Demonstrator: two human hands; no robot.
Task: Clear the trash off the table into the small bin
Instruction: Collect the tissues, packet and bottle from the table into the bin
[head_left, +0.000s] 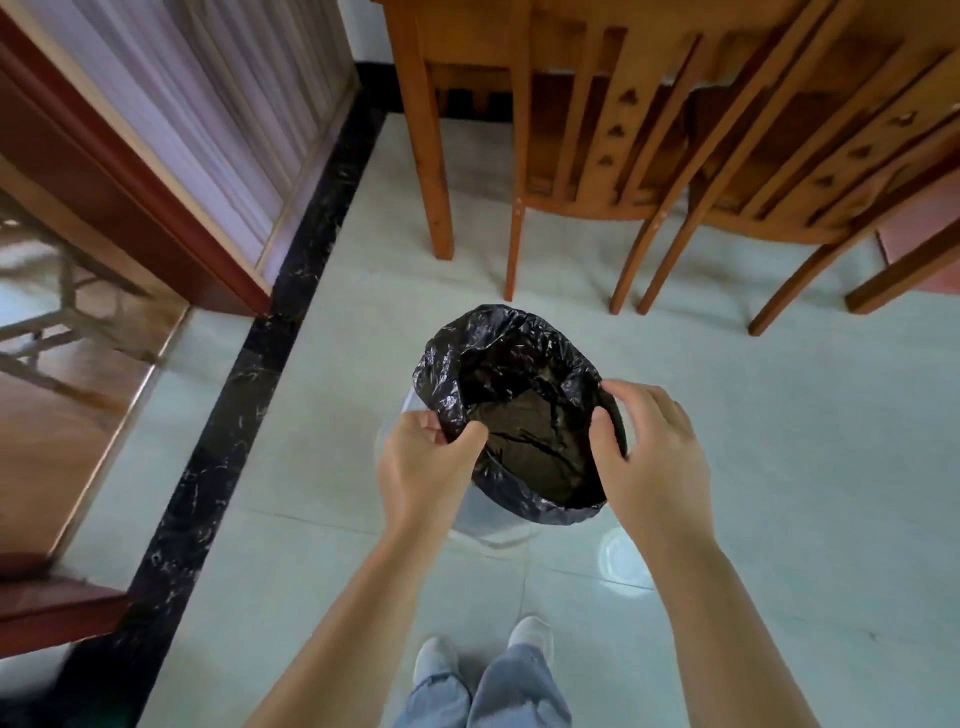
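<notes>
Both hands (540, 452) pinch opposite edges of the bin liner (498, 358).

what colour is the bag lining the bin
Black, glossy and crinkled bag; seen in the head view.

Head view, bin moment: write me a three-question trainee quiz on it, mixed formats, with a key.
1. True or false: the black bag already lines the small bin.
2. Which hand pinches the bag's near-left rim between thumb and fingers? A) left hand B) right hand C) neither
3. Fill in: the bin stands on the ____, in front of the wooden chairs.

Key: 1 true; 2 A; 3 floor. The right hand rests on the opposite rim, and no trash shows inside the bag.
</notes>
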